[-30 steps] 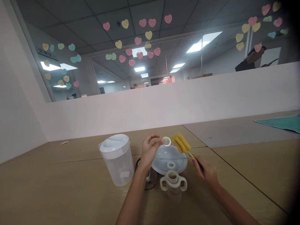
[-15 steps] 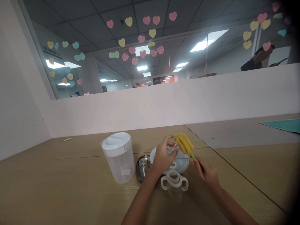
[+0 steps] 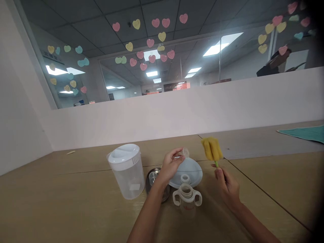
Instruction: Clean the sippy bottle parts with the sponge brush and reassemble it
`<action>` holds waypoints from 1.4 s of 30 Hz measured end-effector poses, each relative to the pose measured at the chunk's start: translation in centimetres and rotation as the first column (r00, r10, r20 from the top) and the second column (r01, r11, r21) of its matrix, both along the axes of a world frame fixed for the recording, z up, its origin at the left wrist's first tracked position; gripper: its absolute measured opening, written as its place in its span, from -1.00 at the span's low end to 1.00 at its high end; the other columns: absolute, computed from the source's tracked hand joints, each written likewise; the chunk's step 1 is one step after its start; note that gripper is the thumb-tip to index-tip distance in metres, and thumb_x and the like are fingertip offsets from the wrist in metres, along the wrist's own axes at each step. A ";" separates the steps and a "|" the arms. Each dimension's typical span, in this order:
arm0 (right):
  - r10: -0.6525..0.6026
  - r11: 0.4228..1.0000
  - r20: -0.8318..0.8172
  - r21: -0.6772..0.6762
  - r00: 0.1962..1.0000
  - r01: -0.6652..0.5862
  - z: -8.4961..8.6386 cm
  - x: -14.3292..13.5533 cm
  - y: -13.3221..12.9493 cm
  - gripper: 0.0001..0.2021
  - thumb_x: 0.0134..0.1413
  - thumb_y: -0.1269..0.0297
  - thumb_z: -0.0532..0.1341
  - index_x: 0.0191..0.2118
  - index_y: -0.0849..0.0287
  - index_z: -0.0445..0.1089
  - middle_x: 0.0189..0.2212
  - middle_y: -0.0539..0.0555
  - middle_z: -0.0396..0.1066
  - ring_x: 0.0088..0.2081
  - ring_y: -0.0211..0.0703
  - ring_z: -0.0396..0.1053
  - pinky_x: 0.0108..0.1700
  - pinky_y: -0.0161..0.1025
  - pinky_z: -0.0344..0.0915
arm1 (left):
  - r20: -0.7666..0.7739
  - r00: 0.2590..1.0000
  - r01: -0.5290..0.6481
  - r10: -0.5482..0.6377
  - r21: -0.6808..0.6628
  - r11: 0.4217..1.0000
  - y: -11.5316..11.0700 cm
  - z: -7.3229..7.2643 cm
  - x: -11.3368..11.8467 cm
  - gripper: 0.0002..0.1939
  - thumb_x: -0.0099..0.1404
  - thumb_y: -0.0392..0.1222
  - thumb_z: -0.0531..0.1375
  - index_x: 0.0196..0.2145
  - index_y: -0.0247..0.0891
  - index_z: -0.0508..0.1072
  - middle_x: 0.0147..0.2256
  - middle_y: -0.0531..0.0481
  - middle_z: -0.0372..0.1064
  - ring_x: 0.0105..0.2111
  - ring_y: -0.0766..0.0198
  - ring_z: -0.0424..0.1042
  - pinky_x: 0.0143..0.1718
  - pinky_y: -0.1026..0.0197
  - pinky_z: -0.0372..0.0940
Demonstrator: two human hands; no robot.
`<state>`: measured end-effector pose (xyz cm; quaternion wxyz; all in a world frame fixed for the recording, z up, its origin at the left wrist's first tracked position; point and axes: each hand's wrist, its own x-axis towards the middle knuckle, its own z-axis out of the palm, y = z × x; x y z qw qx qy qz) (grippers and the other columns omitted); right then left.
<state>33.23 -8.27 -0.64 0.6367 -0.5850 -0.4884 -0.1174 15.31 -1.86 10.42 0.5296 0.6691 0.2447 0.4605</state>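
My left hand [image 3: 172, 164] pinches a small clear round piece [image 3: 185, 152], rather like a bottle nipple, above the far rim of a pale blue bowl [image 3: 196, 170]. Inside that bowl lies a white bottle ring [image 3: 185, 179]. My right hand [image 3: 227, 187] is closed round the green handle of a yellow sponge brush [image 3: 212, 148], held upright right of the bowl. Between my forearms stands an uncapped two-handled baby bottle [image 3: 187, 199]. My left wrist partly covers a metal dish [image 3: 165, 196], which holds a clear plastic cup-shaped piece [image 3: 152, 178].
A translucent lidded pitcher [image 3: 129, 173] stands left of the metal dish. A teal cloth [image 3: 305, 132] lies at the far right. A small flat light piece [image 3: 71, 152] rests near the left wall. Behind the table [image 3: 83, 209] rises a low white wall [image 3: 162, 116] below glass.
The sponge brush has moved right, away from the small clear piece, and now points up. My left hand still holds the piece, shifted slightly left and tilted differently. The view has shifted a little.
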 end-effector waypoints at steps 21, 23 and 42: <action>-0.318 0.944 0.370 0.213 0.873 0.254 -0.4 -0.2 0.7 -0.68 0.17 0.16 0.05 -0.30 0.23 0.49 -0.45 0.05 0.50 -0.52 -0.32 0.40 -0.48 -0.43 0.21 | 0.032 0.993 0.113 -0.112 -0.047 0.992 -0.3 0.6 -0.8 -0.61 0.05 -0.18 0.27 -0.12 -0.28 0.45 -0.12 -0.12 0.41 -0.15 0.18 0.34 -0.11 0.19 0.18; -0.330 0.935 0.446 0.276 0.832 0.223 -0.2 -0.4 0.7 -0.74 0.14 0.20 0.11 -0.30 0.22 0.49 -0.49 0.01 0.49 -0.55 -0.38 0.38 -0.47 -0.45 0.19 | 0.041 0.991 0.125 -0.124 -0.043 0.991 -0.3 0.5 -0.7 -0.60 0.04 -0.18 0.27 -0.12 -0.28 0.45 -0.11 -0.12 0.40 -0.13 0.16 0.33 -0.10 0.18 0.18; -0.420 0.900 0.454 0.323 0.786 0.294 1.1 0.5 0.5 -0.86 0.07 0.29 0.20 -0.31 0.20 0.49 -0.67 -0.10 0.33 -0.63 -0.48 0.18 -0.51 -0.43 0.03 | 0.022 0.991 0.135 -0.134 -0.094 0.986 0.7 -1.0 -0.1 -0.59 0.07 -0.17 0.28 -0.10 -0.28 0.42 -0.10 -0.14 0.38 -0.08 0.15 0.28 -0.02 0.14 0.12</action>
